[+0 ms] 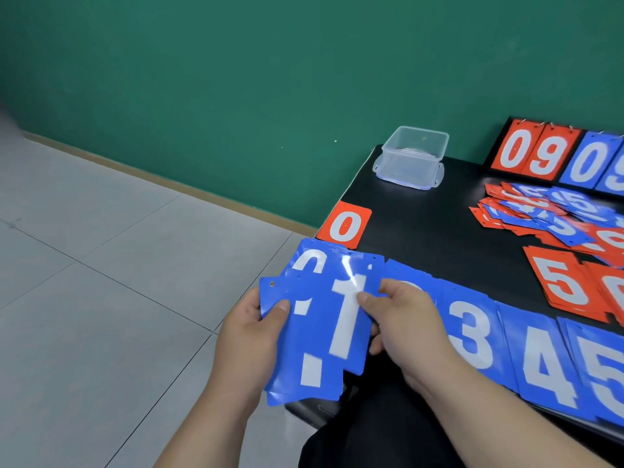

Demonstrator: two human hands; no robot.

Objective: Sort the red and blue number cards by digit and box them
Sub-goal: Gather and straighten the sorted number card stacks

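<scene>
Looks like dealing the blue ones out to their digit spots, so a few tips for that bit. Left hand [250, 332] gripping a stack of blue cards [304, 373] just off the bench [422, 224] edge, over the lap, thumb pressed on the top face. Right hand [405, 319] pinching the front 1 card [347, 325] by its right edge, fingers [366, 298] closed tight on it.

Better to slide that card off sideways than peel it; glossy, so probably slippery. Keep the left thumb clamped to stop the rest fanning out or dropping to the floor. Then lay it flat, digit up, just right of the blue 0 card [307, 261], squared with the row running on to the 3 card [469, 332]. Can't make out the card hidden under the right hand, likely a 2. Worth double-checking each digit before letting go.

Orientation: long axis running near-to-far, top leaning slightly right, punched holes at the far end, digit reading upright. Close enough to the row already, so no flipping, just a small twist.

Plenty left by the look of it: mixed pile [547, 214], lone red 0 card [344, 226], clear box [412, 157] at the far corner.
</scene>
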